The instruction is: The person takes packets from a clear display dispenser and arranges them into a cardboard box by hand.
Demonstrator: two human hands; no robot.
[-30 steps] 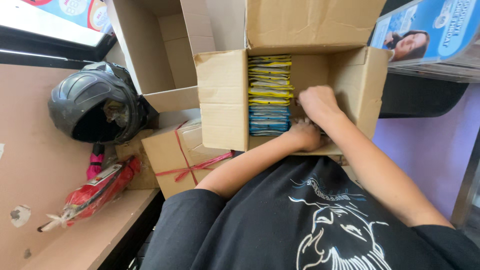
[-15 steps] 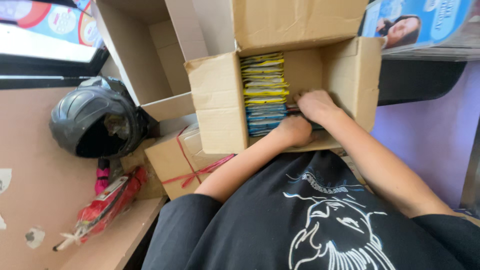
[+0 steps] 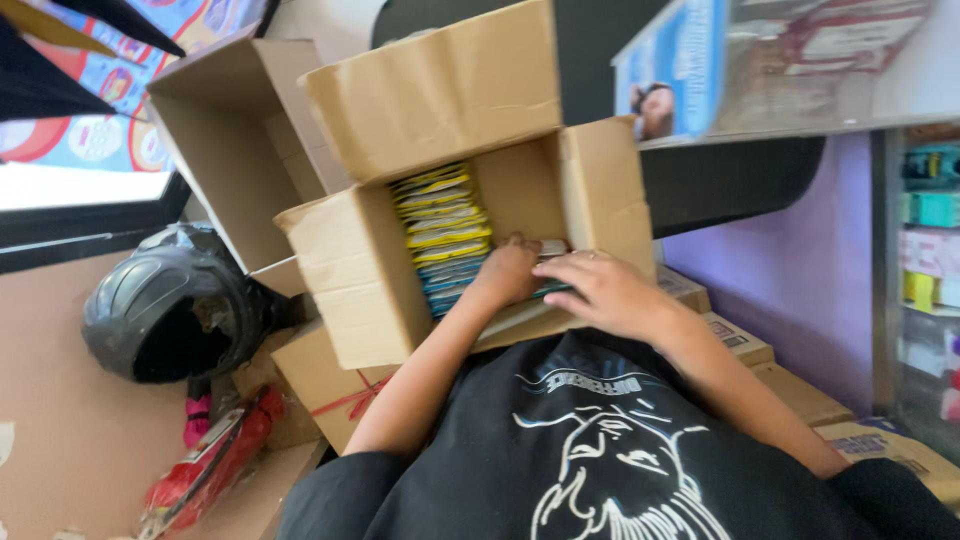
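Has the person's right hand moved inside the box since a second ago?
Yes. The right hand has slid back from the packets, toward the near edge of the cardboard box.

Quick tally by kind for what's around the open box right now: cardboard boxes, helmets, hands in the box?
Open cardboard boxes: 2, the one with packets and an empty one behind it
Tied box with red string: 1
Black helmet: 1
Hands in the box: 2, left hand, right hand
Total: 6
The packets are too many to count.
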